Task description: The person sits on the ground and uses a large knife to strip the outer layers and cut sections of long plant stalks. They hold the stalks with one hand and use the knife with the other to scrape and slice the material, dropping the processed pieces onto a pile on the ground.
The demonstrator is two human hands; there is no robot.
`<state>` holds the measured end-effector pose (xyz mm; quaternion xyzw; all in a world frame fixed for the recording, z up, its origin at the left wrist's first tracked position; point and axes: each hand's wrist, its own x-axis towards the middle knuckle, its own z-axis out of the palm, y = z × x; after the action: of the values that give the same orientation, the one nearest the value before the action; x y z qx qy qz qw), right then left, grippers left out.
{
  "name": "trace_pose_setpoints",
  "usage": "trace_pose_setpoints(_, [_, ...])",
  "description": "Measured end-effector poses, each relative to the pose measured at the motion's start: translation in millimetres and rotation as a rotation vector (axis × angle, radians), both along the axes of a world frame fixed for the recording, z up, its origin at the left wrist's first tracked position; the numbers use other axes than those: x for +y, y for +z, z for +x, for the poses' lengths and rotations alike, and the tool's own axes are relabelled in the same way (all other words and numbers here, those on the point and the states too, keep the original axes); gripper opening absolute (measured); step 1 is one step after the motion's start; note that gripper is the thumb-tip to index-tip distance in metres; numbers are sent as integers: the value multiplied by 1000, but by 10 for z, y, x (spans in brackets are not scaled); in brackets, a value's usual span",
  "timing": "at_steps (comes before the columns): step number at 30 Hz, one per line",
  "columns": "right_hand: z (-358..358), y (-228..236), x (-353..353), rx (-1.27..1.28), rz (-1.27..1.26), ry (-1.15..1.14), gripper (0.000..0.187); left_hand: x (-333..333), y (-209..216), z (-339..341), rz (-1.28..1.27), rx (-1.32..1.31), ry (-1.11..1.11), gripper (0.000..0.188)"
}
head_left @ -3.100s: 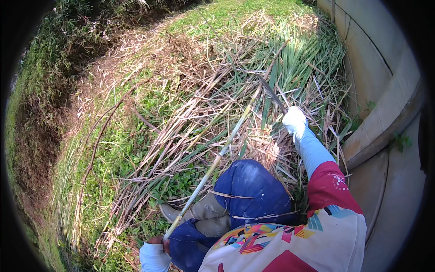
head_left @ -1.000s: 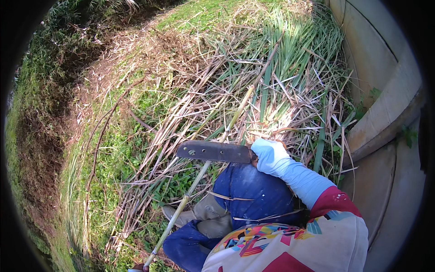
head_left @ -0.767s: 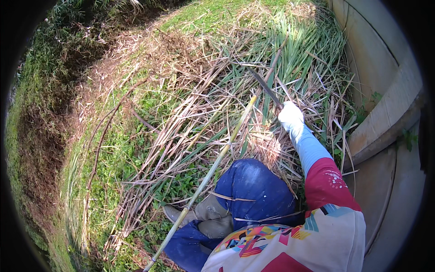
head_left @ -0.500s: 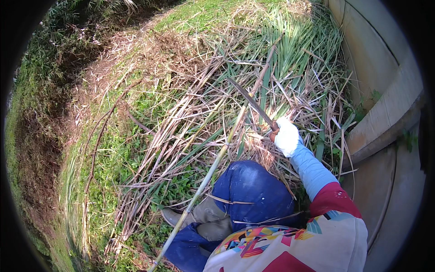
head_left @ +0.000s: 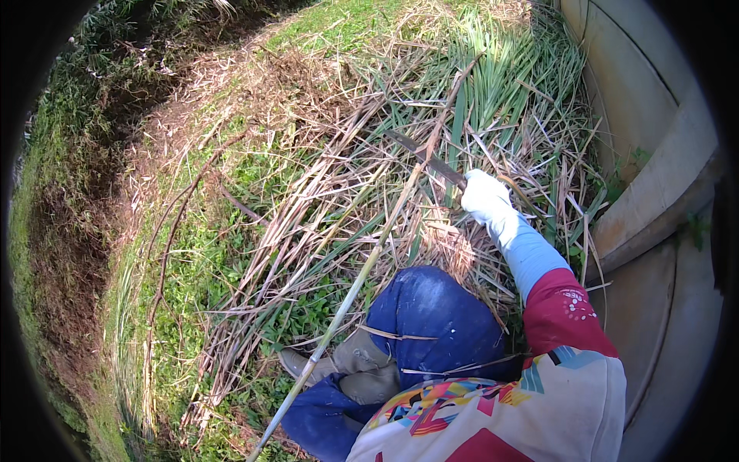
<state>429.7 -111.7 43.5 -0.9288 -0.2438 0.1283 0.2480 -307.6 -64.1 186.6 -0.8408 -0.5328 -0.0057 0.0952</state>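
Observation:
My right hand [head_left: 485, 195], in a white glove, is closed around the handle of a machete [head_left: 446, 171]. Its dark blade points up and to the left, crossing a long cane stalk [head_left: 355, 288] near the stalk's upper part; whether it touches the stalk I cannot tell. The stalk runs slantwise from the lower edge up to a brown, dry-leafed tip over the cut leaves. Where its lower end goes is out of the picture. My left hand is not in view.
Dry and green leaves [head_left: 500, 100] lie heaped ahead, with a bundle of cut stalks [head_left: 265, 254] to the left. A concrete wall with a slanted buttress [head_left: 654, 196] stands close on the right. My bent knee [head_left: 435, 323] is below the stalk. A thin branch [head_left: 163, 269] lies farther left.
The gloved hand and machete have shifted slightly up, and the blade has turned to a flatter slant across the upper stalk.

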Motion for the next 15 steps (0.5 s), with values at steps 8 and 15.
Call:
trace_pose_setpoints(8, [-479,-2,-205,-46,155,34,29,-81,-82,137,4,67,-38,12])
trace_pose_setpoints(15, [-1395,-66,-326,-163,145,664,33,56,-129,116,194,78,-219,12])
